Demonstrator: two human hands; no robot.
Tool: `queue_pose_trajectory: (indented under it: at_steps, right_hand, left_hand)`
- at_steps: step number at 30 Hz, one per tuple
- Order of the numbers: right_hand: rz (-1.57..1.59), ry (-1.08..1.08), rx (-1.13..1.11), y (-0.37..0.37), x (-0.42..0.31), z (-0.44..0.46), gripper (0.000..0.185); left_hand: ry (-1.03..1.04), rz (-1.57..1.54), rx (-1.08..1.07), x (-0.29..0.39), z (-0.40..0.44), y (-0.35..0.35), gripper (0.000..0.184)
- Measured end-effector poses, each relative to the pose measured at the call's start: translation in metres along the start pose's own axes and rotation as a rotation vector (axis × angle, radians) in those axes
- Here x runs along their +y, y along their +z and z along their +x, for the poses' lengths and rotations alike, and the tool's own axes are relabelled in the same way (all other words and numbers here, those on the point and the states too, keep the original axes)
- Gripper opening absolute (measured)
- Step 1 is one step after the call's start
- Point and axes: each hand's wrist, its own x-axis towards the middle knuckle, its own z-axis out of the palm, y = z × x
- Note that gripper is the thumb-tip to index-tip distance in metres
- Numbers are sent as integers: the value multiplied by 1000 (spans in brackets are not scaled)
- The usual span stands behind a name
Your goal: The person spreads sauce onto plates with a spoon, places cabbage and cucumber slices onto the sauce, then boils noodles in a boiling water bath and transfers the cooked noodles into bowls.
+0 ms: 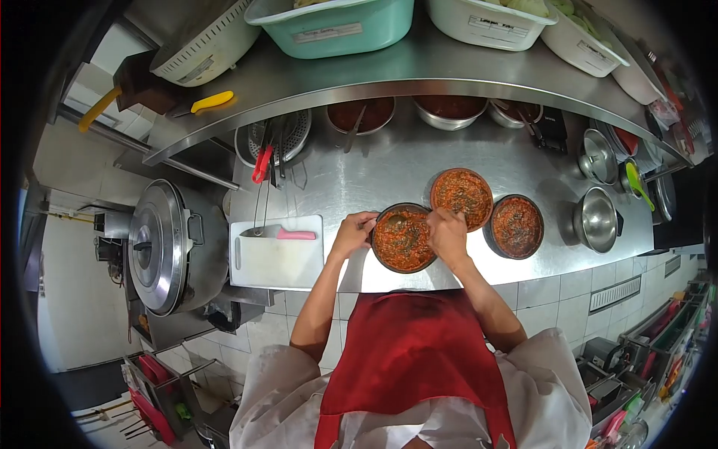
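Note:
A round dark-rimmed bowl of red chunky sauce point(404, 247) stands near the counter's front edge. My left hand point(354, 233) grips its left rim between thumb and fingers. At the opposite rim is my right hand point(448, 236), its fingers curled together; what they hold, if anything, is hidden. A dark oval patch, too unclear to name, lies on the sauce near the top. Just behind my right hand sits a second bowl of red sauce point(461, 193) with dark flecks on top. To its right is a third similar bowl point(516, 227).
At left, a white cutting board point(280, 269) carries a pink-handled knife point(295, 234). A large lidded pot point(161, 247) stands farther left. Metal bowls point(597, 219) are on the right. Sauce pots point(361, 116) stand under the overhanging shelf point(449, 82), which holds plastic tubs point(336, 37).

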Motion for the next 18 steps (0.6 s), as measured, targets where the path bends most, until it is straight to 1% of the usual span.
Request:
queue_pose_trajectory:
  at_steps: [1,4,5,8,9,10,12,13,15,16,18]
  right_hand:
    - [-43,7,37,0,10,0,17]
    - [23,28,34,-11,10,-9,18]
    - [3,-59,-33,-11,3,-9,17]
    - [-65,-84,23,3,3,-4,17]
    - [-61,-42,29,-9,7,0,17]
    - [-96,-44,-11,-28,9,4,14]
    - [-145,-186,-151,-55,19,12,13]
    - [-145,-190,-153,-49,22,21,13]
    - [-219,-380,-130,-32,30,40,14]
    - [-220,-384,-134,-31,27,52,14]
    - [-233,-552,-262,-26,16,75,16]
  left_hand:
    - [0,78,-47,2,3,-1,27]
    - [10,55,-57,-2,1,-2,28]
    - [10,54,-60,-5,0,0,28]
    - [-16,-20,-12,-16,-14,6,29]
    - [-7,-36,19,-20,-19,7,29]
    - [4,-56,53,-23,-21,10,29]
    - [1,-95,75,-25,-26,13,27]
    - [12,-115,79,-28,-25,14,27]
    - [21,-137,82,-30,-27,14,27]
    - [12,-132,76,-27,-27,14,27]
    - [3,-127,76,-23,-27,12,27]
